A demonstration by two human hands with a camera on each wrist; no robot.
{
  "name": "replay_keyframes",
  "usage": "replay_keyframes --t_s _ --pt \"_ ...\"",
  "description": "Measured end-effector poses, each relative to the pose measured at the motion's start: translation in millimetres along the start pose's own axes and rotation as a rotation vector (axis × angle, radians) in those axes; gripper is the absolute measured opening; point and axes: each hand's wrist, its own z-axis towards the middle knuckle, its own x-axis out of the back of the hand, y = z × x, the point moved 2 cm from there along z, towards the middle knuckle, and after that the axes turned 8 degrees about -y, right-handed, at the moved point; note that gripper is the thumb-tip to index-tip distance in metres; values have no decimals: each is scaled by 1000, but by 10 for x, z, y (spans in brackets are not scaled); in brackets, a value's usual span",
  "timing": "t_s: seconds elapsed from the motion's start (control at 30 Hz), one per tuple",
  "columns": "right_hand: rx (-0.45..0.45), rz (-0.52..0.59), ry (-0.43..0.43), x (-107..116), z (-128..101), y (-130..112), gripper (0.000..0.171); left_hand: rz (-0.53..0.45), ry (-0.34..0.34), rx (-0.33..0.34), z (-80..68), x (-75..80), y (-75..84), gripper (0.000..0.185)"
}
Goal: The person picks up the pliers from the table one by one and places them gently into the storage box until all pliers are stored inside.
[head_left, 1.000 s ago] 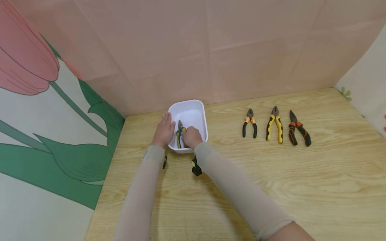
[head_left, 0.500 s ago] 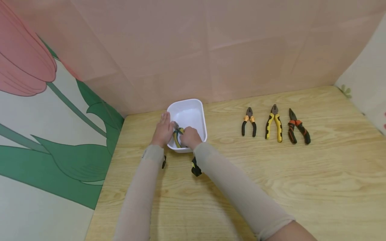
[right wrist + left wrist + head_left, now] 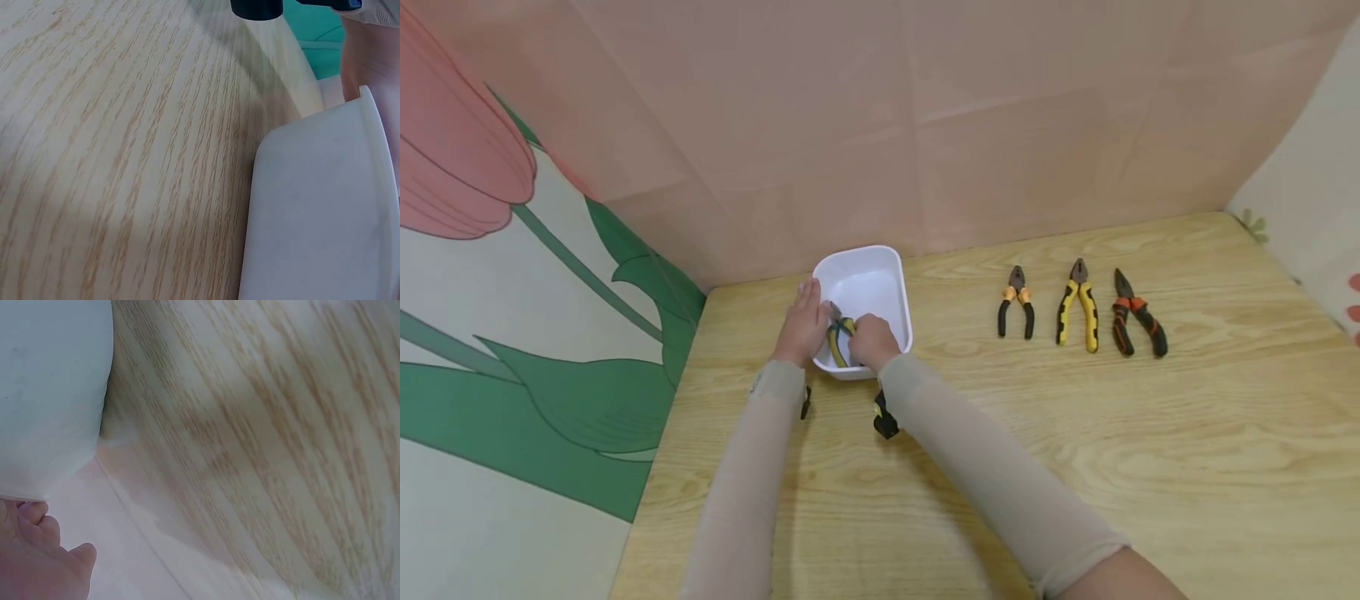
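A white plastic bin stands against the back of the table. My left hand grips its left rim, thumb towards the inside and fingers along the outside; in the left wrist view the fingers are right at the rim. Inside the bin, my right hand holds pliers with yellow and green handles. Their metal head points up and left, close to the left hand. My right hand covers part of one handle. In the right wrist view only the bin's outer wall and the left wrist show.
Three more pliers lie in a row on the wood-grain table at the right: orange-and-black ones, yellow-and-black ones and red-and-black ones. A pink sheet hangs behind the table. A flower-patterned wall borders the left side.
The pliers in my right hand have turned and shifted slightly left within the bin, their head now nearer my left hand. My left hand keeps its place on the rim.
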Motion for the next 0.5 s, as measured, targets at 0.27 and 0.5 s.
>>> replay_keyframes --t_s 0.27,0.5 --pt "15 -45 34 3 -42 -20 29 -2 -19 18 -17 9 12 62" --pt "15 -68 43 16 -60 -37 28 13 -13 14 -20 21 30 62"
